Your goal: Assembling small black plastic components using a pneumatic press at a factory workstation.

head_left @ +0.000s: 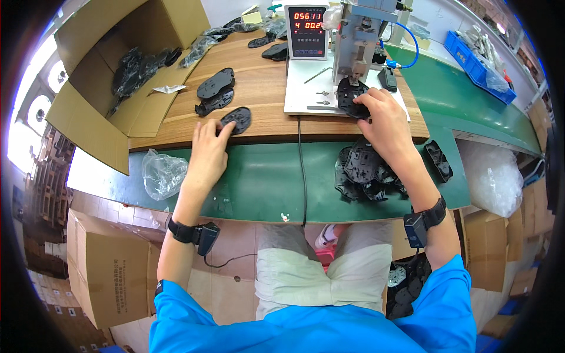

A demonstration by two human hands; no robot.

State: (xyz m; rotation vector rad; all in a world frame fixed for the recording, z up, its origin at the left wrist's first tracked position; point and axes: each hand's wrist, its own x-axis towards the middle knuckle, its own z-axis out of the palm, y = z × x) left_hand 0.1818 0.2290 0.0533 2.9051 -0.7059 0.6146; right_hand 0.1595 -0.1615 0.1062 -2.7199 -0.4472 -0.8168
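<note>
My right hand (385,120) grips a black oval plastic shell (348,97) by its right edge, thumb below and fingers on top. That shell lies on the white base of a small bench press (357,44), directly under its metal tip. My left hand (209,150) pinches the left edge of another black plastic shell (240,119), which rests on the wooden board near its front edge. Just behind it are further black shells (216,83), partly stacked. A heap of black moulded plastic parts (365,167) lies on the green table, beneath my right forearm.
An open cardboard box (94,112) with bagged black parts stands at left. A clear plastic bag (162,175) lies near my left forearm. The press has a red-digit display (308,32). A black cable (301,170) crosses the table; a blue bin (471,62) sits far right.
</note>
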